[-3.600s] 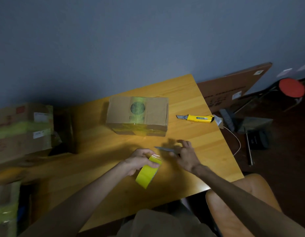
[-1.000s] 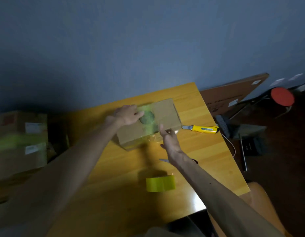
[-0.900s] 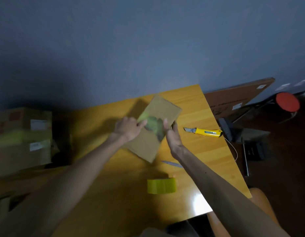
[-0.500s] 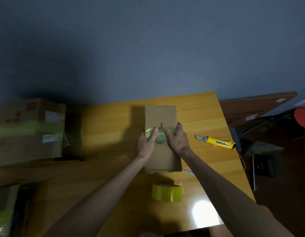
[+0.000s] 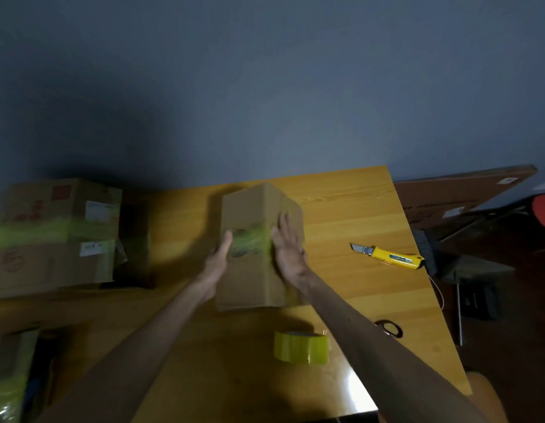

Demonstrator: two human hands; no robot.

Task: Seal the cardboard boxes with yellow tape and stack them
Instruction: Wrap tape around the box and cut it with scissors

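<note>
Cardboard box (image 5: 250,285) tilted, pressed between flat palms. Left grip (image 5: 217,259) and right grip (image 5: 288,254) unclenched, fingers straight, probably turning box for next seam. Tape roll (image 5: 301,347) parked near on tabletop (image 5: 356,215).

boxes: three; middle box (image 5: 248,283) at the middle of the table (image 5: 341,209), upper box (image 5: 56,206) atop lower box (image 5: 48,265) left of the table
tape roll (image 5: 301,348): one, on the table
utility knife (image 5: 390,256): one, on the table
scissors (image 5: 389,328): one pair, on the table

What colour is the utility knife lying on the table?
The utility knife is yellow with a silver blade, clearest in the head view.
</note>
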